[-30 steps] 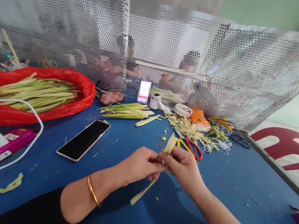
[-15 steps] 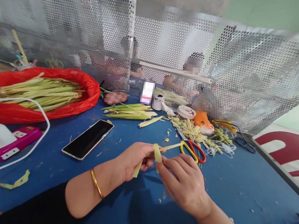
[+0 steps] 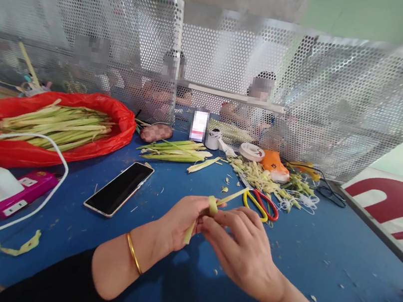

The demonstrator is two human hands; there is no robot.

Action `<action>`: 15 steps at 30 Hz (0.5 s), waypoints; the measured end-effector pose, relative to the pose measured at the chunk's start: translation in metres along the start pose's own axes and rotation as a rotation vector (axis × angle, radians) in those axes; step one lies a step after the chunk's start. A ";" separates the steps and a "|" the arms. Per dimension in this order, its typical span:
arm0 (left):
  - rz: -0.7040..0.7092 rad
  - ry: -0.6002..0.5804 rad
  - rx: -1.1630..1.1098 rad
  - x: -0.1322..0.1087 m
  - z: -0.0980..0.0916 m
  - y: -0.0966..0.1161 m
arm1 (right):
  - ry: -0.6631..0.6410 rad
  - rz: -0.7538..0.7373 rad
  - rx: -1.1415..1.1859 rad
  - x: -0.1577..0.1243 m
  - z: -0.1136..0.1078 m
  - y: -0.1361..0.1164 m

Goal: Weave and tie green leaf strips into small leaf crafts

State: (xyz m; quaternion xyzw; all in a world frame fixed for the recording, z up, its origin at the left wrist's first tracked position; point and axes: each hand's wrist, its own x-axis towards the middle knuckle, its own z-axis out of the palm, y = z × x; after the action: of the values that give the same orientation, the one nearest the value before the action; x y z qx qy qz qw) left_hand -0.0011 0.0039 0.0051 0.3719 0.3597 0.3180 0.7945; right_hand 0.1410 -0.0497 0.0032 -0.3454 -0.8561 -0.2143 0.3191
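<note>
A pale green leaf strip (image 3: 213, 205) is looped around the index finger of my left hand (image 3: 182, 219). One end of it sticks out toward the scissors, and a tail hangs below the palm. My left fingers are closed on the strip. Against the loop, my right hand (image 3: 247, 251) pinches with thumb and fingertips; the fingers partly hide the strip there. Scissors (image 3: 256, 205) with one yellow and one red handle lie just beyond my right hand. Behind them is a heap of folded leaf pieces (image 3: 254, 176).
To the left are a phone (image 3: 119, 189), a purple power strip (image 3: 15, 194) with a white cable, and a red bag (image 3: 124, 122) of long leaves. A leaf bundle (image 3: 174, 151), tape roll (image 3: 252, 152) and orange packet (image 3: 274, 165) sit before a perforated metal screen (image 3: 222, 38). People sit behind it.
The strip's loop has been drawn down closer around the left index finger. My right fingers have moved slightly left, nearer the left palm.
</note>
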 end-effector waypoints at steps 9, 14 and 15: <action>-0.027 -0.037 -0.076 -0.008 0.012 -0.004 | -0.048 -0.019 0.068 -0.007 0.013 -0.005; 0.029 -0.003 0.034 -0.006 0.007 -0.001 | 0.209 0.490 0.387 -0.001 0.003 0.000; 0.037 0.001 0.047 -0.005 0.006 0.000 | 0.237 0.649 0.477 -0.001 0.004 0.002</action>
State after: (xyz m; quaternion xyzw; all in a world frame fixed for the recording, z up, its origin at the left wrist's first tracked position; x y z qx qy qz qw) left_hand 0.0013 -0.0028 0.0097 0.3971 0.3606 0.3243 0.7792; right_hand 0.1418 -0.0464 0.0004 -0.4865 -0.6859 0.0631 0.5374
